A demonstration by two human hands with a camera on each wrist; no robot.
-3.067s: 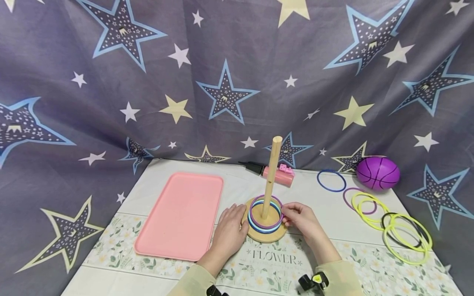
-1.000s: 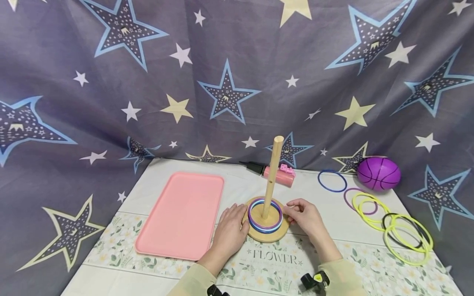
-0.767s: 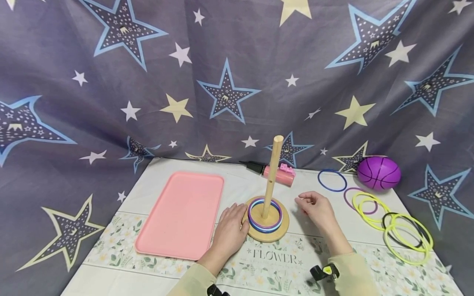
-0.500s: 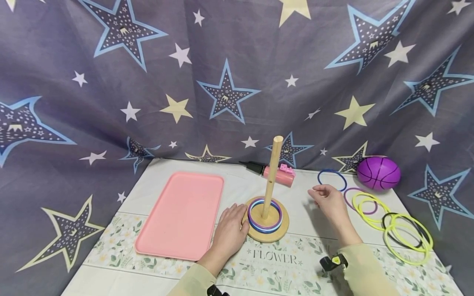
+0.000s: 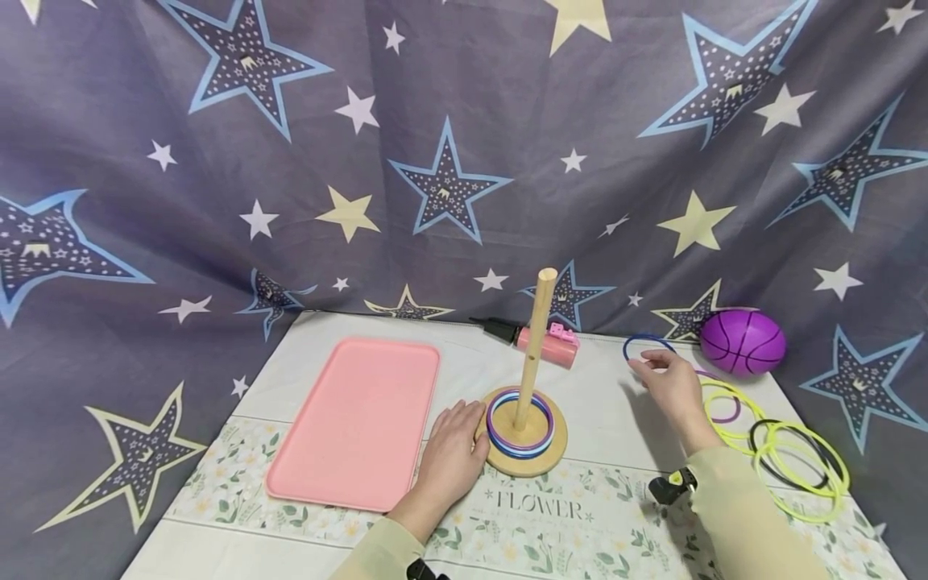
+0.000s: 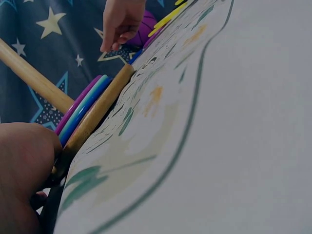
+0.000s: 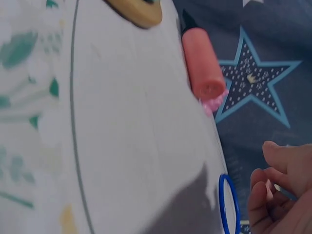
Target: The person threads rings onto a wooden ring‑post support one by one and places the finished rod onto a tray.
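Observation:
A wooden peg (image 5: 536, 346) stands upright on a round wooden base (image 5: 536, 427). Round its foot lie stacked rings: a purple ring (image 6: 78, 105) on top, with light blue and dark blue below. My left hand (image 5: 449, 455) rests against the base's left edge, fingers extended. To the right, my right hand (image 5: 670, 391) hovers with loosely bent fingers at the near side of a loose blue ring (image 5: 648, 335), hiding part of it. In the right wrist view nothing sits between thumb and fingers, and the blue ring (image 7: 222, 200) lies beside them.
A pink tray (image 5: 355, 423) lies left of the base. Behind the peg is a pink and black hand pump (image 5: 551, 346). A purple ball (image 5: 743, 342) sits at the back right, with yellow, black and purple rings in front. A starry curtain (image 5: 464, 266) hangs behind.
The purple ring, held by my right hand at first, settled on the stack and was released. My right hand then moved right and away to the loose blue ring. My left hand stayed put.

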